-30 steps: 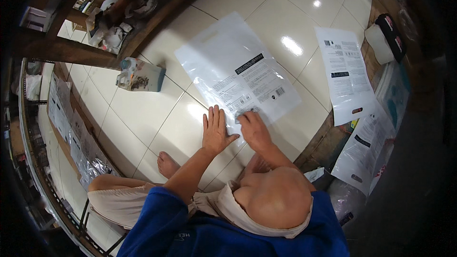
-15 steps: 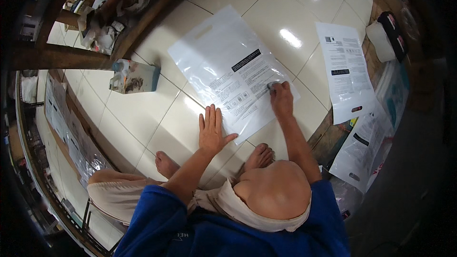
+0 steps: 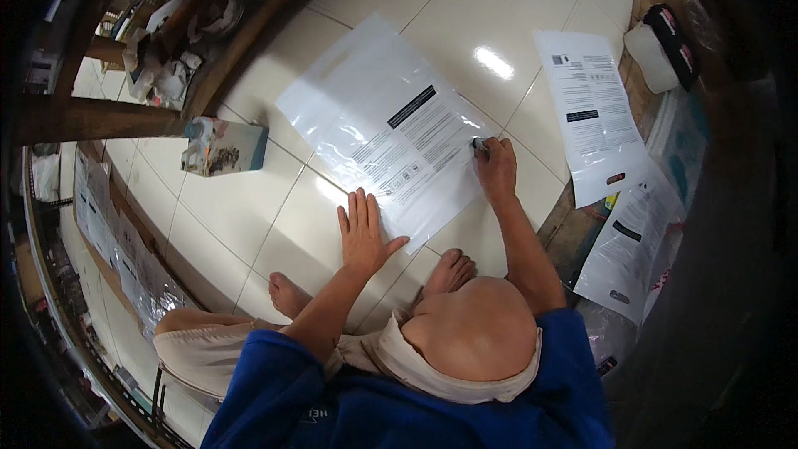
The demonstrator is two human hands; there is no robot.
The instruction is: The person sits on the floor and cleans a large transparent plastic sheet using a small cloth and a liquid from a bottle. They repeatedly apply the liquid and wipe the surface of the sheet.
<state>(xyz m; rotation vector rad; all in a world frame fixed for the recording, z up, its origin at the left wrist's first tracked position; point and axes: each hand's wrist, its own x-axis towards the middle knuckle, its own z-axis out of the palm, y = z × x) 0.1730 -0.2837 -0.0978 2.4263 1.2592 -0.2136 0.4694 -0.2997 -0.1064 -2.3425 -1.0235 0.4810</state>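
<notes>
A white plastic bag [image 3: 332, 116] with a die-cut handle hole and black printing lies flat on the tiled floor, at a slant before me. My left hand [image 3: 364, 229] rests with fingers spread along its near left edge, the palm partly over the tiles. Near the bag's right edge, my right hand [image 3: 497, 168] is closed, its fingertips pressed down on the printed side. A small dark grey wad [image 3: 478, 143] pokes out at those fingertips; what it is made of cannot be made out.
A plastic jerrycan [image 3: 223, 147] with dark stains stands to the left. Two more printed bags lie at the right, an upper bag [image 3: 594, 154] and a lower bag [image 3: 619, 270]. Beyond them sits a black-and-white item [image 3: 661, 58]. A wooden beam [image 3: 91, 110] crosses the left side.
The whole view has shifted slightly, so the bags and jerrycan appear a little further left. My right hand stays closed at the bag's right edge; my left hand remains flat.
</notes>
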